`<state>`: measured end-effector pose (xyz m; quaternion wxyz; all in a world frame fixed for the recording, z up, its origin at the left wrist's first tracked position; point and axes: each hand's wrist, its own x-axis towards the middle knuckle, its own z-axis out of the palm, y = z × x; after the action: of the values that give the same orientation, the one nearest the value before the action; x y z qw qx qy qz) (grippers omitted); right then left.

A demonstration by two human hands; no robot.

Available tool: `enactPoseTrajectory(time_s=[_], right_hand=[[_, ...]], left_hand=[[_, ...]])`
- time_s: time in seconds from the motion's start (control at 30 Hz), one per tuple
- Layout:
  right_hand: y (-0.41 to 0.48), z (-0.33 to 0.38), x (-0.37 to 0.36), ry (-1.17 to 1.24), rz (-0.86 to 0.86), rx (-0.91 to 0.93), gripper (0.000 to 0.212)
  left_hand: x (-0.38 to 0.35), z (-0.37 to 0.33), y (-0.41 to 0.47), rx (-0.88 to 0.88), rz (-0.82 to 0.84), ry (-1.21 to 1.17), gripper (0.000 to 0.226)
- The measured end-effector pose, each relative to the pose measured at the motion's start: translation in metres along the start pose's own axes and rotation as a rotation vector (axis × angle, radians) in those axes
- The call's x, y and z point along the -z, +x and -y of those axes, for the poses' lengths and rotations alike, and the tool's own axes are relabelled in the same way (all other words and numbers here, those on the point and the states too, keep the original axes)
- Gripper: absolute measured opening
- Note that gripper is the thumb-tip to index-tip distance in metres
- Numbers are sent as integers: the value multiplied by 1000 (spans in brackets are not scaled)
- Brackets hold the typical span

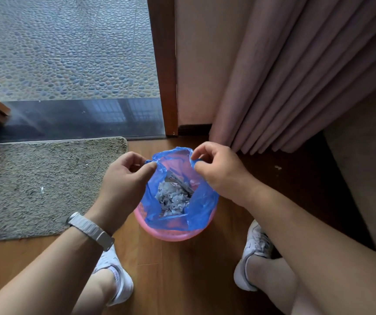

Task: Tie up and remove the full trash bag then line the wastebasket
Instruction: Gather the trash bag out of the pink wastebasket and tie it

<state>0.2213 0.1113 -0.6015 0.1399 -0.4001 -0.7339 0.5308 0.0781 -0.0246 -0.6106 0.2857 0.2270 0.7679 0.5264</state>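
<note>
A blue trash bag (199,214) sits in a small pink wastebasket (171,236) on the wooden floor, between my feet. Crumpled grey-white trash (171,198) shows inside the bag's open mouth. My left hand (123,183) pinches the bag's left handle loop at the rim. My right hand (219,171) pinches the right handle loop. Both loops are lifted a little above the basket, and the bag's far edge stands up between my hands.
A grey doormat (35,185) lies on the floor to the left. Pink curtains (296,87) hang at the right, close behind the basket. A doorframe (166,76) and dark threshold lead to a pebbled surface outside. My white shoes (255,244) flank the basket.
</note>
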Motion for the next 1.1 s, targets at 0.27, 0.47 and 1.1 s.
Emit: enactPoseTrajectory(time_s=[0.27, 0.47, 1.1], right_hand=[[21, 15, 3, 320, 138, -49, 26], [32, 8, 5, 428, 254, -93, 46], [36, -5, 1, -44, -96, 226, 17]], left_hand=[[-8, -20, 17, -74, 165, -297, 17], [-4, -18, 37, -55, 182, -394, 4], [-41, -19, 28, -33, 360, -425, 21]])
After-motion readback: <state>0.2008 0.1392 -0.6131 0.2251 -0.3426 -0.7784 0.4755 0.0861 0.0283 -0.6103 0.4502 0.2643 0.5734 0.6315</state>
